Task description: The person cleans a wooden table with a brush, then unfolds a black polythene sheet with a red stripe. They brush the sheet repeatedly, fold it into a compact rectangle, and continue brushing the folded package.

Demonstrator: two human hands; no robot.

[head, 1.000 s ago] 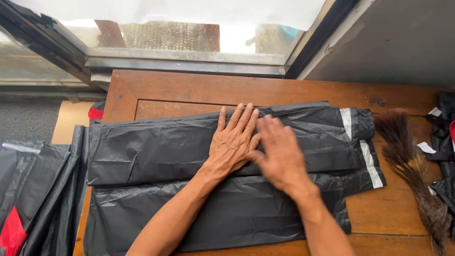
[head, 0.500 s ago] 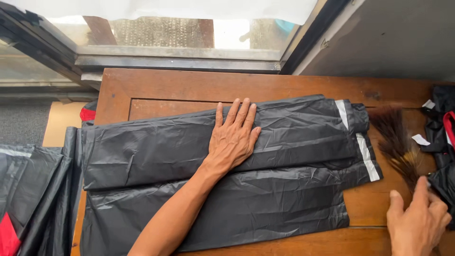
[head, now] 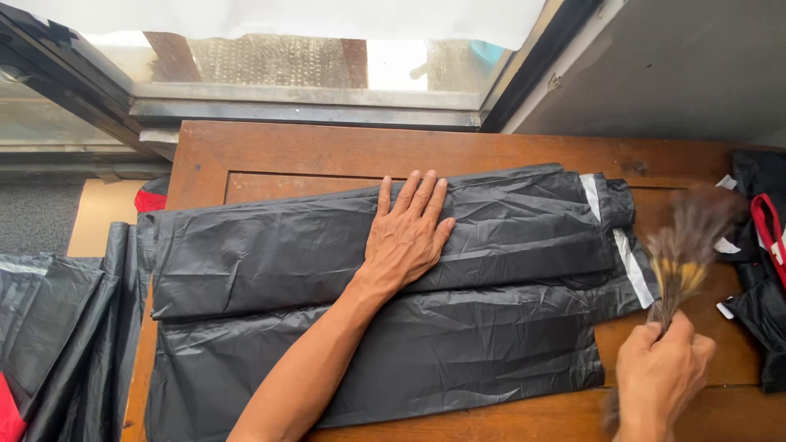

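A black waterproof garment (head: pixel 270 262) with pale reflective bands lies folded lengthwise across a brown wooden table (head: pixel 278 151). My left hand (head: pixel 407 233) presses flat on its upper fold, fingers spread and pointing away from me. My right hand (head: pixel 661 375) is at the table's near right, closed around the handle of a feather duster (head: pixel 684 245). The duster's brown and yellow plumes stand raised and blurred just right of the garment's banded end.
More black plastic fabric with a red part (head: pixel 57 327) hangs off the table's left side. A black and red bundle with white tags (head: pixel 765 254) lies at the right edge. A window with a metal sill (head: pixel 303 110) runs along the far side.
My right hand left the garment, moved to the near right, took hold of the feather duster and lifted it. My left hand stayed flat on the garment.
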